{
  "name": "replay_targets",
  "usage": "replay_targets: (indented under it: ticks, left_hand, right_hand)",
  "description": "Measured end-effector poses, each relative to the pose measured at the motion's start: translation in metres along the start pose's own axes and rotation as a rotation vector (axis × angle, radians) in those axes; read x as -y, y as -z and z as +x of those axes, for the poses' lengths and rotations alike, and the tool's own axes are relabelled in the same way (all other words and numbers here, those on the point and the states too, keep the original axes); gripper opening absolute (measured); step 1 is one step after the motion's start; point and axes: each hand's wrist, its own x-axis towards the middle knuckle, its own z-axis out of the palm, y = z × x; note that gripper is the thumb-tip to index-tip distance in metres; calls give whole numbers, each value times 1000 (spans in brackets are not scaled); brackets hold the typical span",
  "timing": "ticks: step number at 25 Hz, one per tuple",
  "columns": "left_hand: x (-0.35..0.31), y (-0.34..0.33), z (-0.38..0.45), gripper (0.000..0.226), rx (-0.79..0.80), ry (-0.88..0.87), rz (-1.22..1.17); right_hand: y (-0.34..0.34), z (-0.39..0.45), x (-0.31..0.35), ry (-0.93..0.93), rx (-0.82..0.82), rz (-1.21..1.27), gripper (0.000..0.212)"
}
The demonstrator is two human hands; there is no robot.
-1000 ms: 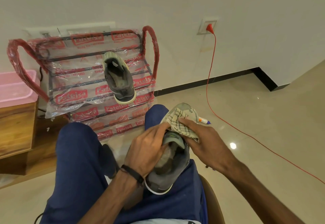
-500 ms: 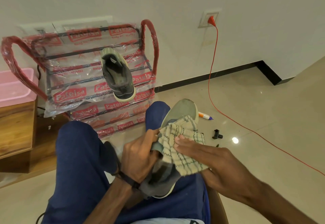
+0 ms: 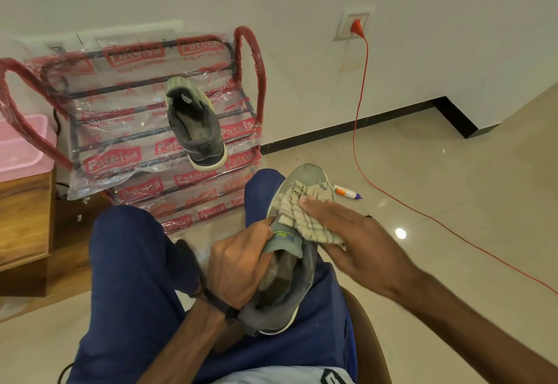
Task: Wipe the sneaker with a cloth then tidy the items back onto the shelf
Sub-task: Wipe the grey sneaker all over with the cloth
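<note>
A grey sneaker [image 3: 290, 272] lies on my right thigh, toe pointing away from me. My left hand [image 3: 238, 263] grips it at the tongue and the left side of the opening. A cream checked cloth [image 3: 305, 217] covers the laces and the right side of the upper. My right hand [image 3: 350, 238] presses the cloth onto the sneaker with straight fingers. The second grey sneaker [image 3: 194, 130] rests on a tier of the red shoe rack [image 3: 250, 60], which is wrapped in printed plastic.
A marker pen [image 3: 347, 193] lies on the tiled floor beyond the sneaker's toe. An orange cable [image 3: 359, 106] runs from a wall socket across the floor at the right. A wooden unit [image 3: 24, 217] with a pink tray [image 3: 21, 148] stands at the left.
My right hand has slid the cloth forward along the sneaker toward the toe, after a pull back toward the heel. My left hand keeps its grip on the sneaker.
</note>
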Motion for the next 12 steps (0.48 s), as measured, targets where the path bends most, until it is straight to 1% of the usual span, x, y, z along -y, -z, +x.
replay_targets:
  ticks: [2,4,6,7,8,10,11,12]
  left_hand:
    - [-1,-2,2,13,-1,-12,25]
    - [-1,-3,3,12,13,3,13]
    - [-1,0,1,21,13,19,6]
    - [-1,1,0,21,12,14,20]
    - [0,2,-3,17,13,-2,33]
    - [0,2,-3,11,17,-19,31]
    - [-1,1,-2,12,22,-20,23]
    - [-1,-1,-1,12,29,-21,6]
  right_hand:
    - [-1,7,-3,-73,4,23,81]
    - [-3,10,9,-99,-8,61,78]
    - [-3,4,23,-70,-48,159,71]
    - [-2,0,28,-31,-43,200,70]
    - [0,-4,29,23,-16,196,70]
    - [2,-4,22,86,12,51,67]
    - [1,0,14,71,-6,-28,67]
    - [1,6,7,17,-40,-60,69]
